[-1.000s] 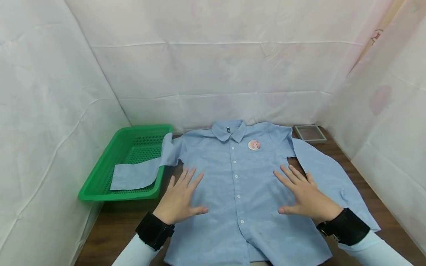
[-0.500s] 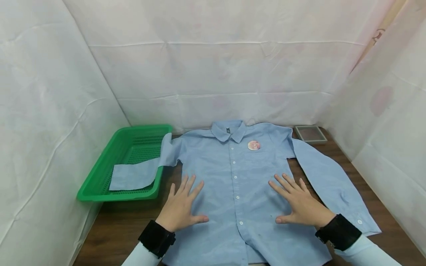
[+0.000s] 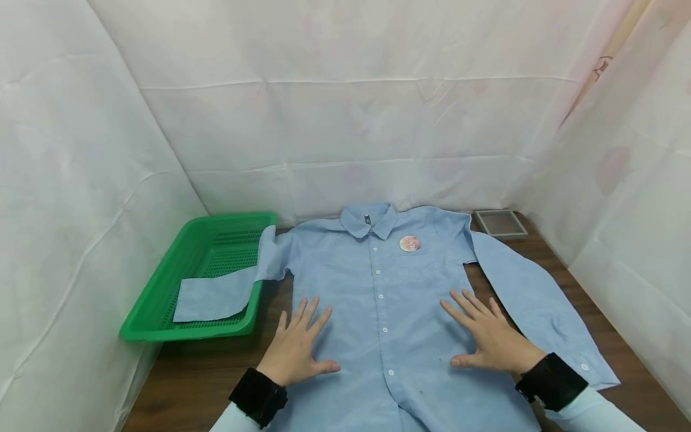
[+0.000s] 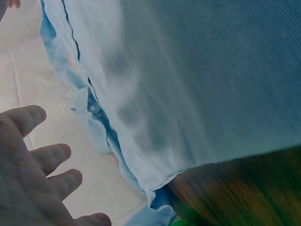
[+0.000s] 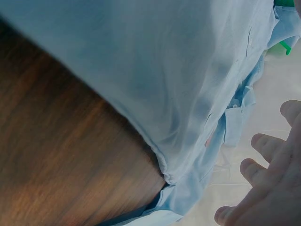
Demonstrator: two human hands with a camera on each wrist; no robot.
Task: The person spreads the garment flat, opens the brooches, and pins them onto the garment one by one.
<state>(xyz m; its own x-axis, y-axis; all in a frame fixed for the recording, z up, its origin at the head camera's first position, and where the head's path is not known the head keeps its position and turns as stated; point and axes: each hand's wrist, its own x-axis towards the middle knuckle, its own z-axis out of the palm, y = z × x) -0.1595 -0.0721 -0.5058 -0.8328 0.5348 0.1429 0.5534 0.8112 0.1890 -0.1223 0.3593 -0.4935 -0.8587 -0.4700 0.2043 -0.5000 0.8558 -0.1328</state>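
A light blue button-up shirt (image 3: 345, 288) lies spread face up, collar toward the back wall, with a round pinkish badge (image 3: 409, 243) on its chest. Its sleeve on the left drapes over the basket's rim; the other sleeve (image 3: 531, 294) slants down to the right. My left hand (image 3: 297, 345) hovers over the shirt's left side, fingers spread. Over the right side my right hand (image 3: 488, 339) is held the same way. Both wrist views show a gap between the fingers and the cloth, and neither hand holds anything.
A green plastic basket (image 3: 186, 240) stands on the left, with the sleeve's cuff end inside. At the back right corner lies a small grey-framed clear case (image 3: 500, 223). White sheeting (image 3: 345, 120) encloses the brown wooden table (image 3: 186, 375) on three sides.
Both hands have drawn slightly down toward the front edge, and the right hand has come off the sleeve's edge. The head view has tilted up slightly. The shirt lies as before.
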